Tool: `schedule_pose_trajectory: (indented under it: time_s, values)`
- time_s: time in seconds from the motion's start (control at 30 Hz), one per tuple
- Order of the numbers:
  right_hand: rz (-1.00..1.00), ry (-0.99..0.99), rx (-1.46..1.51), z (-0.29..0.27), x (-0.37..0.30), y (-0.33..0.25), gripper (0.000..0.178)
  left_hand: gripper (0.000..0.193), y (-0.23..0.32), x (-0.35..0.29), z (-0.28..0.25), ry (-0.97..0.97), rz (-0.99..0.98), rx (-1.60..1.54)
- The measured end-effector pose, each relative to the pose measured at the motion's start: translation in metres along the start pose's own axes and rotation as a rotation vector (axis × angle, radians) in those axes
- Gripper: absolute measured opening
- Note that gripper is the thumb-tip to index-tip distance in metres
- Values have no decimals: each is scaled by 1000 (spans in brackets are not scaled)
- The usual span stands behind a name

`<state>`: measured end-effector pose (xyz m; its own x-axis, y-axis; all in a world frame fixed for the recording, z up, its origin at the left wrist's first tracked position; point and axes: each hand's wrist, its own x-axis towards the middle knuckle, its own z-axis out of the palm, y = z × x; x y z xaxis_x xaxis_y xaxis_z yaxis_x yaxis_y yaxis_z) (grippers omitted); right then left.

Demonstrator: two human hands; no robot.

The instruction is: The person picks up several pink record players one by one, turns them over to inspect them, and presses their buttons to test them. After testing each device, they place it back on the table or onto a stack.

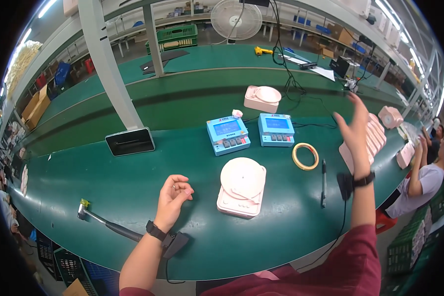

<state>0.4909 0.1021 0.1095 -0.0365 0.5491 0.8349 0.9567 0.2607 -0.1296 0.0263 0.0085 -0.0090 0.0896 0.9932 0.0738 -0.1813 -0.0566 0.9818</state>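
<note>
A pale pink device shaped like a small record player (242, 178), with a round platter on top, lies on the green table in front of me. Just left of it hovers my left hand (174, 196), fingers curled loosely toward the thumb and nothing visible in them. My right hand (356, 123) is raised at the right with thumb and fingers spread, holding nothing. Beside and partly behind it lies a row of pink casings (375, 135). Two light-blue testers with screens, the left one (228, 134) and the right one (276, 130), stand beyond the pink device.
A tape roll (305, 156) and a black pen (323, 182) lie right of the device. Another pink player (262, 98) sits behind the testers. A phone-like black slab (130, 141) leans by the post at left. A hammer-like tool (108, 224) lies near my left forearm. Co-worker (419, 182) at right.
</note>
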Motion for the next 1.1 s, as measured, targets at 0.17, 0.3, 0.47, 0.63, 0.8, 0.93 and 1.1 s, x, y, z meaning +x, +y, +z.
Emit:
schedule_pose_trajectory:
  time_s: [0.17, 0.3, 0.47, 0.63, 0.8, 0.93, 1.1]
  values:
    - [-275, -632, 147, 116, 93, -27, 79, 26, -1, 4, 6, -59, -29, 0]
    - [-98, -921, 56, 209, 115, -13, 93, 24, -1, 5, 9, -63, -44, 46]
    - [-321, -985, 140, 287, 102, 28, 108, 26, -2, 2, 4, -27, 6, 186]
    - [-241, -1056, 264, 291, 105, 47, 97, 23, -7, 2, 8, -84, 82, 260]
    - [-414, -658, 262, 268, 114, 44, 91, 21, -3, 5, 8, -66, 119, 266]
    - [-607, -614, 378, 164, 101, -81, 88, 20, -7, 5, 4, -57, 139, 237]
    - [-951, -646, 418, 52, 67, -196, 84, 22, -7, 15, 8, -55, 65, 14]
